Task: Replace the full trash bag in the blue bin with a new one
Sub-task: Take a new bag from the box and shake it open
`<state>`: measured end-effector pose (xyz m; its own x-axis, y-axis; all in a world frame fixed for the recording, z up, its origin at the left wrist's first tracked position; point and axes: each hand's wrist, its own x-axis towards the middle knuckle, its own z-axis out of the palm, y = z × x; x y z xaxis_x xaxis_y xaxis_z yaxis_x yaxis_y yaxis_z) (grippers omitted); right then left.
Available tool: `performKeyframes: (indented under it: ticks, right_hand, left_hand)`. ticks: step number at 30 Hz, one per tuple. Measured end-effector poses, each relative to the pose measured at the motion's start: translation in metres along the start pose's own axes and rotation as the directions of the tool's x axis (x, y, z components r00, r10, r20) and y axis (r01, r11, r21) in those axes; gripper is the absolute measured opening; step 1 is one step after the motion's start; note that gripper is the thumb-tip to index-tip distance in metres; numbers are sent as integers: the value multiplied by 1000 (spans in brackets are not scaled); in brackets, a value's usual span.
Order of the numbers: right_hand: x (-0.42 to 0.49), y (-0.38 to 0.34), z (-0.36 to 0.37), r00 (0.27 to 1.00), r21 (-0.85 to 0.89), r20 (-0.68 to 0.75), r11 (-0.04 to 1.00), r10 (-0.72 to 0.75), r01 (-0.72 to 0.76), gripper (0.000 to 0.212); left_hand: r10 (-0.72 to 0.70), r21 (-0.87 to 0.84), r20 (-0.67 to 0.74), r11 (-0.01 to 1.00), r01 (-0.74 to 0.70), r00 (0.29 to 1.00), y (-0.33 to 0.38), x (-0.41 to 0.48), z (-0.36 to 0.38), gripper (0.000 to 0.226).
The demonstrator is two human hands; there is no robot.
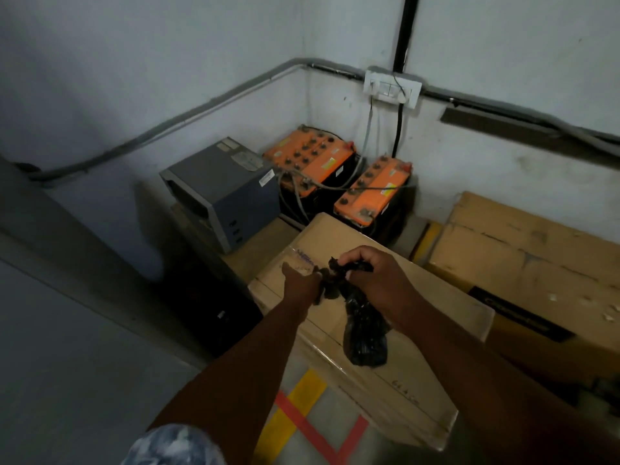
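Note:
A crumpled black trash bag [364, 333] hangs over a taped cardboard box [385, 380] in the middle of the view. My right hand [372, 273] is closed around the bag's bunched top. My left hand [300, 280] pinches another piece of the same black plastic just to the left, so the top is stretched a little between both hands. The bag's lower part dangles against the box top. No blue bin is in view.
In the room's corner stand a grey inverter unit [221, 193] and two orange-topped batteries [308, 159] [372, 193] with cables up to a wall socket [391, 87]. More cardboard boxes [523, 250] lie on the right. A grey door or panel [67, 330] fills the left.

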<state>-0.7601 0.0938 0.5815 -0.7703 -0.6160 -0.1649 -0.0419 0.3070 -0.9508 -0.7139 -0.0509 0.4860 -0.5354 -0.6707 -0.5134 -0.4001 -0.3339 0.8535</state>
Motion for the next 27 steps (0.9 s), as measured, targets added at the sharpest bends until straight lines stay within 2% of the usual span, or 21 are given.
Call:
performKeyframes:
  ticks: [2, 4, 6, 8, 10, 13, 14, 15, 17, 20, 24, 27]
  right_hand:
    - [-6, -13, 4, 993, 315, 26, 942, 118, -120, 30]
    - [-15, -30, 9, 979, 569, 117, 797, 166, -203, 41]
    - [-27, -52, 16, 971, 669, 188, 705, 146, -235, 46]
    - [-42, -72, 29, 968, 670, 228, 706, 101, -231, 44]
    - [-55, -87, 44, 975, 595, 204, 780, 82, -191, 40]
    - [-71, -110, 67, 987, 393, 163, 917, 6, -70, 26]
    - [-76, -120, 74, 988, 328, 152, 944, -31, -21, 19]
    - [-81, -131, 80, 987, 285, 150, 958, -54, 10, 11]
    - [-90, -155, 89, 984, 277, 164, 961, -69, 21, 5]
    - [-99, -177, 103, 977, 320, 210, 947, -50, -21, 14]
    - [-109, -188, 127, 962, 424, 263, 888, 70, -181, 10]
    - [-121, -193, 145, 943, 501, 292, 814, 161, -294, 10]
  left_hand:
    - [41, 48, -30, 998, -39, 999, 13, -32, -13, 68]
    - [53, -40, 66, 998, -50, 996, 27, -76, -34, 36]
    - [89, -194, 211, 980, -47, 973, 42, -123, -58, 37]
    - [163, -268, 267, 959, -89, 950, 55, -163, -82, 47]
    - [174, -277, 247, 955, -103, 953, 64, -193, -104, 46]
    - [211, -162, 195, 970, -181, 958, 73, -225, -141, 23]
    - [233, -145, 156, 967, -211, 960, 76, -234, -155, 13]
    - [241, -145, 90, 963, -226, 966, 79, -243, -171, 12]
    - [247, -192, -66, 948, -255, 967, 84, -260, -202, 18]
    - [214, -282, -189, 923, -262, 958, 88, -285, -245, 15]
    - [172, -332, -361, 895, -299, 916, 88, -315, -291, 25]
    - [108, -377, -483, 870, -318, 869, 82, -334, -315, 19]
